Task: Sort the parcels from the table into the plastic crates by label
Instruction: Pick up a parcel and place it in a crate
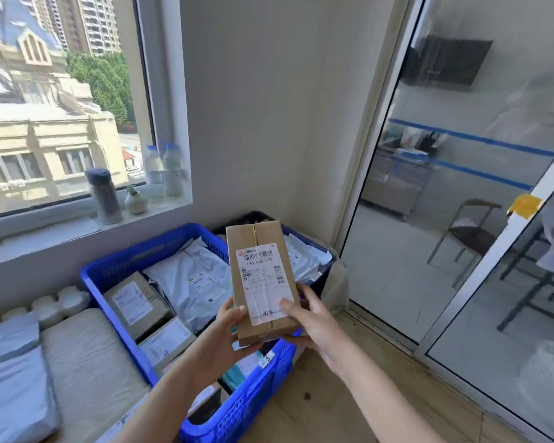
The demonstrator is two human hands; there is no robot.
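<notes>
I hold a flat brown cardboard parcel (259, 251) upright in front of me, its white shipping label facing me. My left hand (227, 340) grips its lower left edge from below. My right hand (304, 318) grips its lower right side, thumb on the label. Below the parcel a blue plastic crate (109, 270) stands on the floor, holding brown boxes (135, 305) and white mailer bags (192, 276). A second blue crate (320, 251) with white bags stands behind it in the corner. A handwritten tag (267, 359) is stuck on the near crate's rim.
A beige cushion (87, 372) and grey-white bags (10, 372) lie at the left. Bottles (163, 174), a flask (104, 196) and a small pot stand on the window sill. A glass sliding door (461, 187) closes the right side. Wooden floor (333, 410) lies below my arms.
</notes>
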